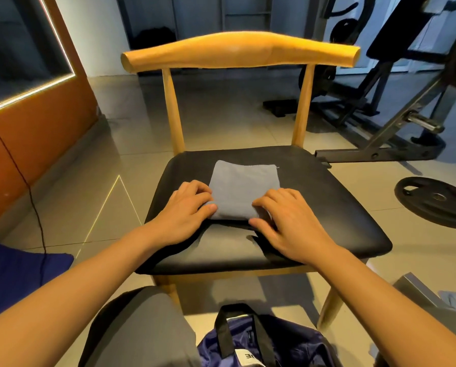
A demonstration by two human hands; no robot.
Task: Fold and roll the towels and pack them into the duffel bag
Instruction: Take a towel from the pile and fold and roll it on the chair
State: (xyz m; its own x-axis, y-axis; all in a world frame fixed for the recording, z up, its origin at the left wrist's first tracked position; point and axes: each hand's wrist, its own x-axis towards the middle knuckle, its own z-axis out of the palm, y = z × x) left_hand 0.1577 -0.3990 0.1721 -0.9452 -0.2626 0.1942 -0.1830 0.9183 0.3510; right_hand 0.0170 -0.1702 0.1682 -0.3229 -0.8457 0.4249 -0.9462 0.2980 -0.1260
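Clearly, the grey towel [244,185] lies folded flat on the black chair seat [332,207]. Its near edge is turned up into a low roll, and this roll runs from left to right. The flat part stretches away from the person, toward the backrest [237,53], so I judge the rolling must go forward, away from the body. The left hand [187,210] holds the left end of the roll and the right hand [290,221] holds the right end, both equally near. Their fingers [199,190] are curled over the edge, with the thumbs pressed against it from the near side. The near corners are hidden under the hands, so the number of turns I cannot tell. The duffel bag [279,345] stands on the floor below the seat, cut off by the frame, and whether its mouth is open is hard to see.
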